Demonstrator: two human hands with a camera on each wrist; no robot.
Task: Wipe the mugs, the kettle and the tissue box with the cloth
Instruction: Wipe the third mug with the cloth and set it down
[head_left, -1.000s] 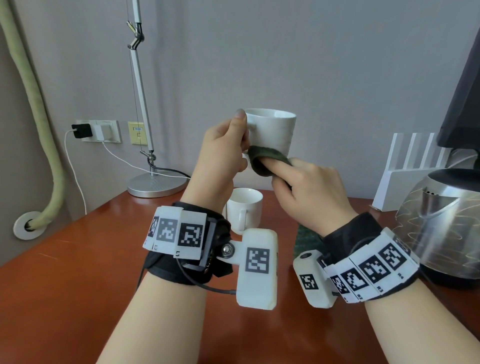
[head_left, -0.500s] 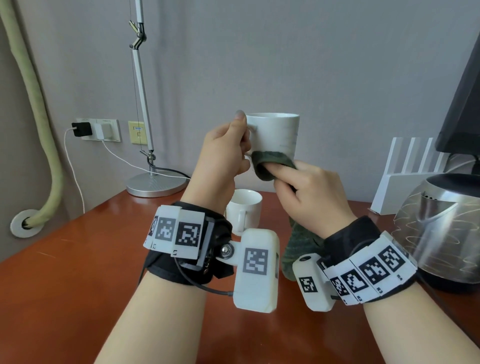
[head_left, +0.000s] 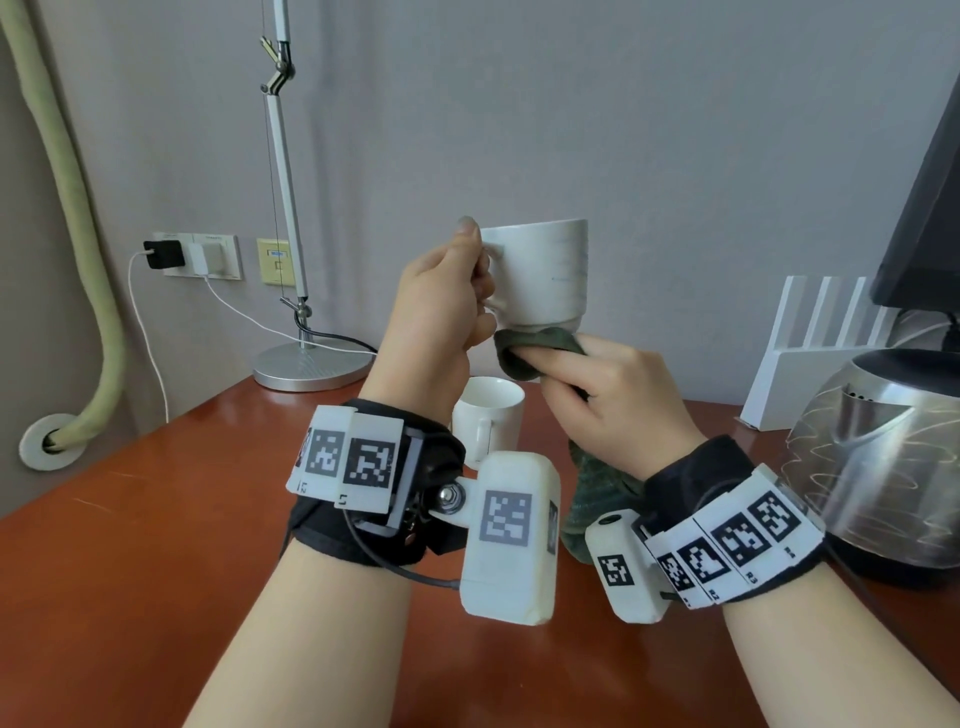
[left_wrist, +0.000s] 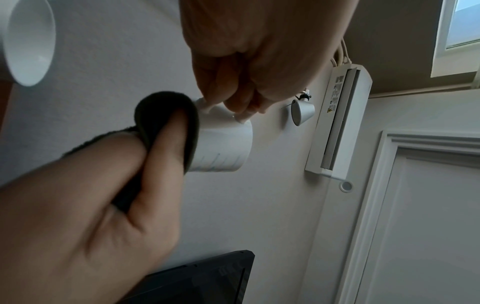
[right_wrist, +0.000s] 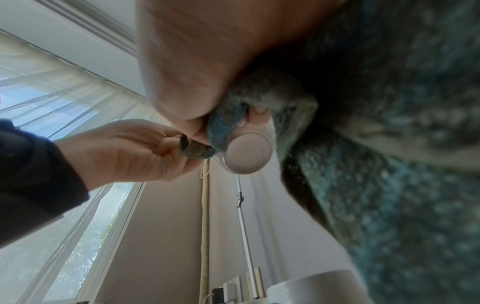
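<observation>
Head view shows a red-brown bench (head_left: 130, 545) set against a grey wall, with a second white mug (head_left: 488, 415) standing near its back edge, directly below the raised hands. A rounded steel kettle (head_left: 878, 457) sits at the right edge of the bench, just beside the right wrist, and a white slotted rack (head_left: 810, 364) stands behind it by the wall. A desk lamp (head_left: 306, 364) rests its round base at the back left of the bench, a cable running from it toward the wall sockets (head_left: 200, 254). A dark monitor (head_left: 930, 208) rises at the far right. The left hand (head_left: 436, 322) is lifted above the bench, its grip closed on the handle of a white mug (head_left: 540, 275), thumb up beside the rim, the mug upright in the air. The right hand (head_left: 618, 405) comes in from below and right, its grip pinching a dark green cloth (head_left: 535, 348) and pressing the bunched part against the mug's base; the rest of the cloth hangs down past the wrist toward the bench. No tissue box appears in any view.
</observation>
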